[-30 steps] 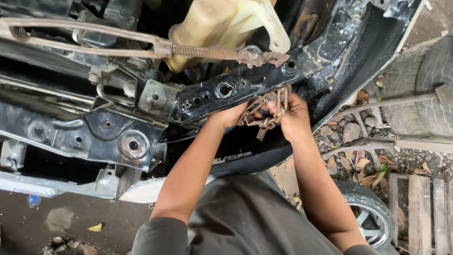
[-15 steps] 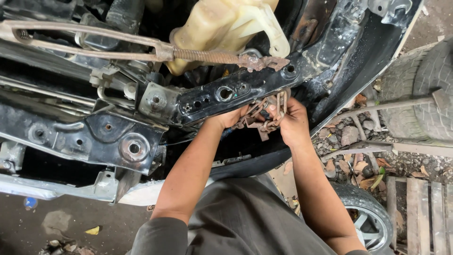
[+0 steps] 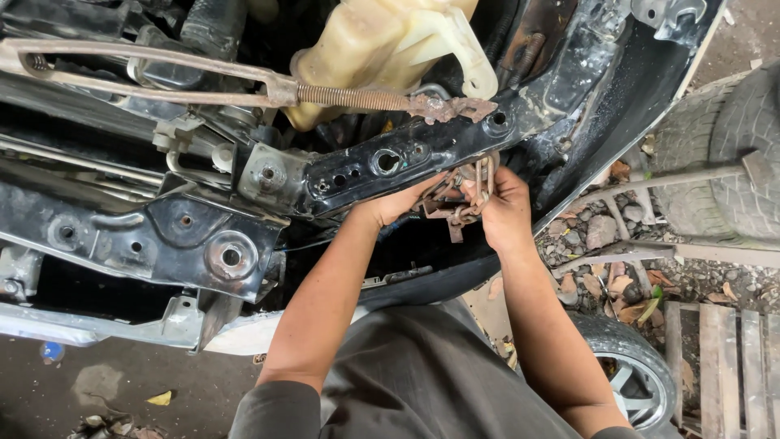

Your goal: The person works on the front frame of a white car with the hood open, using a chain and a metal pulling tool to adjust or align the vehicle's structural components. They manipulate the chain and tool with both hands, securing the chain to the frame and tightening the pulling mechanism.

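Both my hands grip a rusty metal latch part [image 3: 457, 199] just under the black front crossmember [image 3: 382, 167] of a stripped car. My left hand [image 3: 398, 203] holds its left side, fingers curled beneath the crossmember. My right hand [image 3: 505, 207] clasps its right side, fingers wrapped over the rusty bracket. A long rusty rod with a coil spring [image 3: 349, 97] runs across above the crossmember. A cream plastic reservoir [image 3: 382, 49] sits behind it.
A black bracket with round holes [image 3: 187, 240] lies to the left. A tyre [image 3: 731, 154] stands at the right, an alloy wheel [image 3: 634, 382] at the lower right, with stones, dry leaves and wooden slats [image 3: 731, 366] on the ground.
My hands and the rusty part have shifted slightly up toward the crossmember; the view has moved a little. The grip is the same.
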